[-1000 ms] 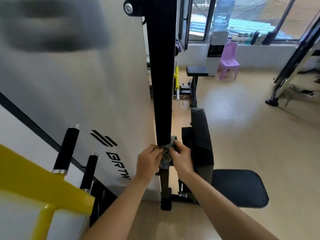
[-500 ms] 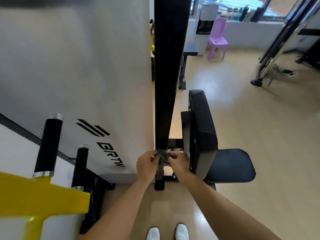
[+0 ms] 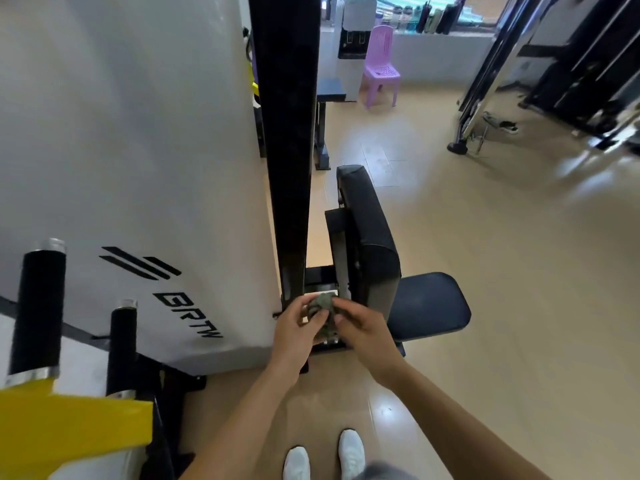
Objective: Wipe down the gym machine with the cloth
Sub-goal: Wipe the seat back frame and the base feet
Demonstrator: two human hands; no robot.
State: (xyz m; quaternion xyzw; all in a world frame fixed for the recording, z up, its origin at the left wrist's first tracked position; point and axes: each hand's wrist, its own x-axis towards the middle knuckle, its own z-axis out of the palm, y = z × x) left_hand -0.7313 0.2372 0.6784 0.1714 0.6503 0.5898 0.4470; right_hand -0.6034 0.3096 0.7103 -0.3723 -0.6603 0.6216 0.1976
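— Grey-green cloth [image 3: 323,306], bunched small, sits between the person's two hands. The left hand [image 3: 297,329] pinches it from the left and the right hand [image 3: 363,332] from the right, fingers curled on the fabric.

— How does that differ from a moment earlier?

— A second ago both hands held the cloth wrapped round the black post [image 3: 287,133] of the gym machine [image 3: 156,168], some way above its foot. Half a second ago they had slid down to the post's lower end. Now the wad lies lower again and a little to the right, just beside the foot of the post and over the machine's base. Whether it touches the post cannot be told.

— And the cloth against the hands?

— It rises above the fingertips, nearer the machine than either palm.

— What lies around them?

— A black backrest pad [image 3: 369,237] stands just right of the hands, with the seat [image 3: 429,306] beyond it. The machine's white side, lettered BRTW, is to the left. Farther left are two black handles [image 3: 38,306] on a yellow bar [image 3: 69,420]. Two white shoes [image 3: 298,462] stand on the tan floor [image 3: 519,306] below. A purple chair [image 3: 381,64] is far back.
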